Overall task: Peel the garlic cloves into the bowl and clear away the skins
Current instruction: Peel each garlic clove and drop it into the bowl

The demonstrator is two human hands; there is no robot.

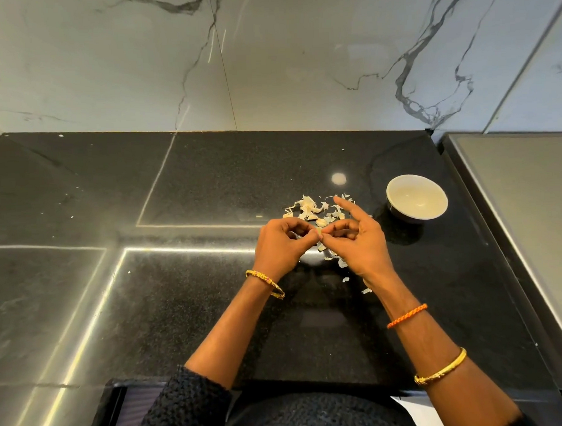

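On a glossy black stone table (208, 170) set against a white marble wall (267, 54), two bare hands meet near the middle of the head camera's view. The left hand (282, 244) curls closed, its thumb and fingertips pinching one end of a small pale garlic clove (319, 234). The right hand (358, 238) pinches the same clove from the other side with thumb and middle fingers, while its index finger sticks straight up and away. Just beyond and beneath the hands lies a loose scatter of papery garlic skins (314, 208) on the table, with a few more flakes near the right wrist. A white bowl (416, 198) stands to the right of the skins, apart from them; its inside looks empty.
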